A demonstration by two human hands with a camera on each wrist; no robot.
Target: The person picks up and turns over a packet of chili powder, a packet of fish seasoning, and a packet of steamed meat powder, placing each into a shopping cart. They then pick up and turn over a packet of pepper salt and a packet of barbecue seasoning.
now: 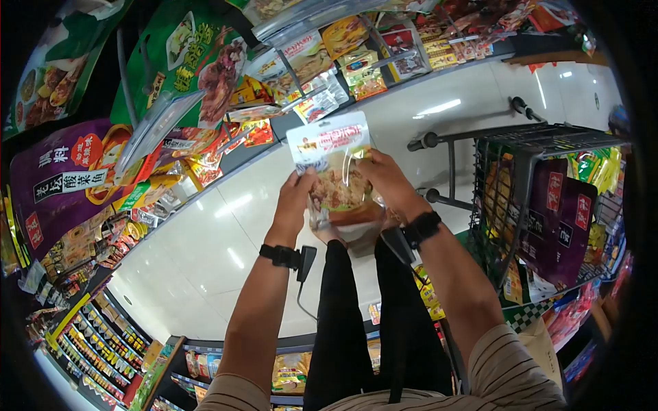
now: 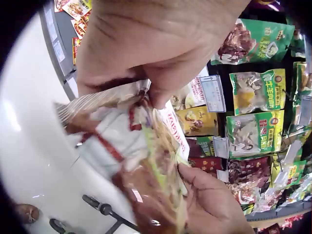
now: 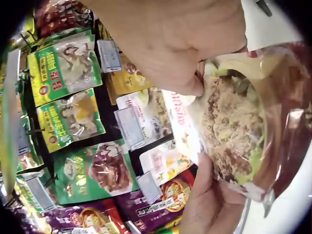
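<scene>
Between the shelf and the trolley point(image 1: 548, 198), above the floor, a food packet point(image 1: 336, 175) is held upright, long axis vertical, its left edge pinched by the left hand point(image 1: 293, 202), its right edge by the right hand point(image 1: 391, 183), both equally near.

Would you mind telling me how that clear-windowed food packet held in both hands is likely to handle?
The packet is probably floppy: it is thin film, and the left hand and right hand each hold one side. Its glossy plastic may be slippery. It looks fairly light, since the fingers pinch only its edges.
</scene>
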